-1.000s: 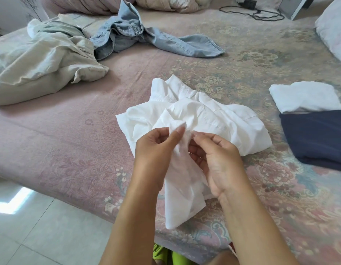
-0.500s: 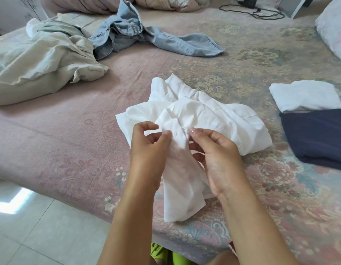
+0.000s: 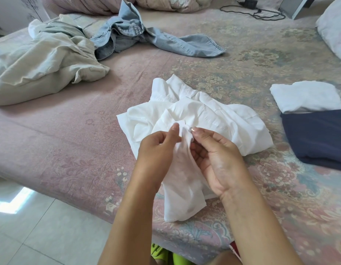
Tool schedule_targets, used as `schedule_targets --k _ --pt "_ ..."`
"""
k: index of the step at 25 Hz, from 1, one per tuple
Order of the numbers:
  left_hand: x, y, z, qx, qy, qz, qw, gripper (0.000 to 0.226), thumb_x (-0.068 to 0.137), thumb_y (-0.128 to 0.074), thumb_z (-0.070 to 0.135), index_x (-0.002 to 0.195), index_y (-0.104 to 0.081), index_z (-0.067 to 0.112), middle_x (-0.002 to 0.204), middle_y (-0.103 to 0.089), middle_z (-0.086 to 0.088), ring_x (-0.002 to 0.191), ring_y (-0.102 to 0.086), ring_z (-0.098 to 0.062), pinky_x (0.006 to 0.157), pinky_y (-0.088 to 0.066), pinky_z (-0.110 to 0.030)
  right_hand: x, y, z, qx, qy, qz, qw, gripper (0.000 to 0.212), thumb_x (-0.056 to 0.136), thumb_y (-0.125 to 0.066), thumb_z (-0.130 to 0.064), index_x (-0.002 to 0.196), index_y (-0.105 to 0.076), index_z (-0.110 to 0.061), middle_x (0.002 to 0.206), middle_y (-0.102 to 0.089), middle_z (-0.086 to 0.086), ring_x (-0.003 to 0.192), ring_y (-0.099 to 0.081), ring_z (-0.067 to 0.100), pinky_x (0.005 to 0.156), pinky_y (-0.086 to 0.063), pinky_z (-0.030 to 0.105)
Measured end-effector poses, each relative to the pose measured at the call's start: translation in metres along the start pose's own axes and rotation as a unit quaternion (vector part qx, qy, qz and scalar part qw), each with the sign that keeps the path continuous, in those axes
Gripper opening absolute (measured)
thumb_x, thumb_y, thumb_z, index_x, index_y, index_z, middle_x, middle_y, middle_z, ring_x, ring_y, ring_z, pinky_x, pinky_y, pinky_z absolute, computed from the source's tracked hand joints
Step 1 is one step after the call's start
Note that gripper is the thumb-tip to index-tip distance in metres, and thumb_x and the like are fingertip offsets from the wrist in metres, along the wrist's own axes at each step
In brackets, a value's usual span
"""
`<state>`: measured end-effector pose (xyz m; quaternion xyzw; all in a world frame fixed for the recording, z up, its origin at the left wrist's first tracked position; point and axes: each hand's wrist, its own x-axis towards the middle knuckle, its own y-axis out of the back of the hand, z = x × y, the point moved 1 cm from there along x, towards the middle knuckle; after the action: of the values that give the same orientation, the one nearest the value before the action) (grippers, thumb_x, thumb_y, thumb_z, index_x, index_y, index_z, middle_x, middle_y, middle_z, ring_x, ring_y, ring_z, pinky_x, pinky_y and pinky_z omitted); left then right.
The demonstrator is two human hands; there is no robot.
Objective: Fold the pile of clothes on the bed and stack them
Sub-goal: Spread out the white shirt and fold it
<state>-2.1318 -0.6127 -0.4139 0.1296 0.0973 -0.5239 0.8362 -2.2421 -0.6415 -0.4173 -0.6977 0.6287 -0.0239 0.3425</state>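
Where hands (image 3: 187,150) pinch: crumpled white shirt (image 3: 213,119).

There is only one camera, and it is sitting on the person's head, looking forward and down over the edge of the bed (image 3: 74,142). It is staying very close to the left hand (image 3: 156,148) and the right hand (image 3: 217,161), so both arms are filling the bottom middle of the picture, while the white shirt (image 3: 213,119) is lying just past them. Because the view is wide, it is also taking in the floor (image 3: 32,232) at the bottom left and the black cable (image 3: 261,12) far off at the top of the bed.
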Motion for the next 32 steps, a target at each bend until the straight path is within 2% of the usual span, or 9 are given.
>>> schedule_targets --k 3,7,9,11,14,18,23,28,32 --pt "-0.003 0.001 0.001 0.009 -0.002 -0.036 0.999 0.051 0.074 -0.067 0.054 0.074 -0.066 0.003 0.066 -0.056 -0.006 0.06 -0.049 -0.011 0.056 -0.04 -0.022 -0.001 0.0 0.0 -0.041 0.045 0.014 0.998 0.012 0.083 -0.066 -0.006 0.073 -0.07 -0.011 0.068 -0.067 0.004 0.067 -0.061 0.013 0.067 -0.053 0.023" --pt "-0.002 0.006 -0.001 -0.071 0.012 -0.041 0.997 0.018 0.076 -0.076 0.023 0.077 -0.071 0.006 0.07 -0.068 -0.01 0.059 -0.059 -0.014 0.052 -0.047 -0.02 -0.002 0.0 -0.001 -0.009 0.044 0.018 0.999 0.01 0.082 -0.067 -0.005 0.073 -0.07 -0.009 0.068 -0.065 0.005 0.065 -0.059 0.013 0.063 -0.051 0.021" --pt "0.0 0.008 -0.004 -0.078 -0.003 0.007 0.997 0.011 0.077 -0.076 0.021 0.074 -0.071 0.013 0.077 -0.067 -0.006 0.068 -0.06 -0.015 0.062 -0.051 -0.024 -0.001 0.001 -0.002 -0.014 0.063 0.039 0.997 0.012 0.081 -0.069 -0.005 0.071 -0.07 -0.011 0.066 -0.065 0.002 0.063 -0.058 0.01 0.062 -0.05 0.02" --pt "-0.001 0.011 -0.004 0.071 -0.085 0.118 0.987 0.009 0.08 -0.075 0.027 0.074 -0.069 0.027 0.094 -0.058 0.006 0.088 -0.056 -0.01 0.081 -0.046 -0.023 -0.001 0.003 -0.001 -0.183 0.139 0.075 0.97 0.013 0.082 -0.072 -0.011 0.07 -0.07 -0.017 0.068 -0.068 -0.003 0.064 -0.06 0.006 0.067 -0.049 0.019" --pt "-0.005 0.009 0.002 0.054 -0.141 0.123 0.981 0.009 0.085 -0.07 0.022 0.077 -0.067 0.022 0.078 -0.059 0.012 0.069 -0.055 -0.002 0.066 -0.045 -0.014 -0.005 -0.002 0.003 -0.314 0.19 0.072 0.928 0.011 0.083 -0.072 -0.017 0.073 -0.071 -0.022 0.072 -0.072 -0.008 0.069 -0.065 0.002 0.071 -0.052 0.018" --pt "-0.004 0.004 0.001 -0.103 -0.039 0.034 0.993 0.009 0.088 -0.065 0.009 0.08 -0.066 0.004 0.07 -0.07 -0.009 0.063 -0.066 -0.016 0.059 -0.055 -0.022 -0.003 -0.005 0.005 -0.211 0.119 0.046 0.969 0.014 0.082 -0.072 -0.012 0.069 -0.073 -0.018 0.072 -0.073 0.001 0.071 -0.068 0.015 0.076 -0.055 0.027" --pt "-0.005 0.005 0.003 -0.212 0.027 -0.015 0.977 0.015 0.089 -0.062 0.008 0.075 -0.065 0.007 0.069 -0.068 -0.007 0.063 -0.064 -0.014 0.06 -0.056 -0.023 0.001 -0.003 0.005 -0.092 0.053 0.039 0.994 0.019 0.08 -0.071 -0.007 0.063 -0.072 -0.015 0.061 -0.064 0.003 0.057 -0.054 0.011 0.063 -0.049 0.025" --pt "-0.004 0.007 0.003 -0.213 0.018 -0.009 0.977 0.016 0.089 -0.061 0.006 0.073 -0.06 0.01 0.074 -0.068 -0.008 0.066 -0.065 -0.016 0.061 -0.056 -0.025 -0.001 -0.004 0.002 -0.067 0.046 0.022 0.996 0.011 0.079 -0.07 0.001 0.077 -0.069 -0.009 0.06 -0.065 0.001 0.053 -0.056 0.007 0.056 -0.05 0.017" --pt "-0.004 0.008 0.003 -0.19 0.004 0.0 0.982 0.015 0.088 -0.064 0.008 0.073 -0.062 0.011 0.074 -0.069 -0.009 0.067 -0.066 -0.017 0.065 -0.057 -0.026 -0.004 -0.002 0.002 -0.148 0.086 0.006 0.985 0.009 0.079 -0.073 -0.007 0.075 -0.072 -0.015 0.074 -0.072 0.005 0.072 -0.067 0.016 0.075 -0.055 0.025"
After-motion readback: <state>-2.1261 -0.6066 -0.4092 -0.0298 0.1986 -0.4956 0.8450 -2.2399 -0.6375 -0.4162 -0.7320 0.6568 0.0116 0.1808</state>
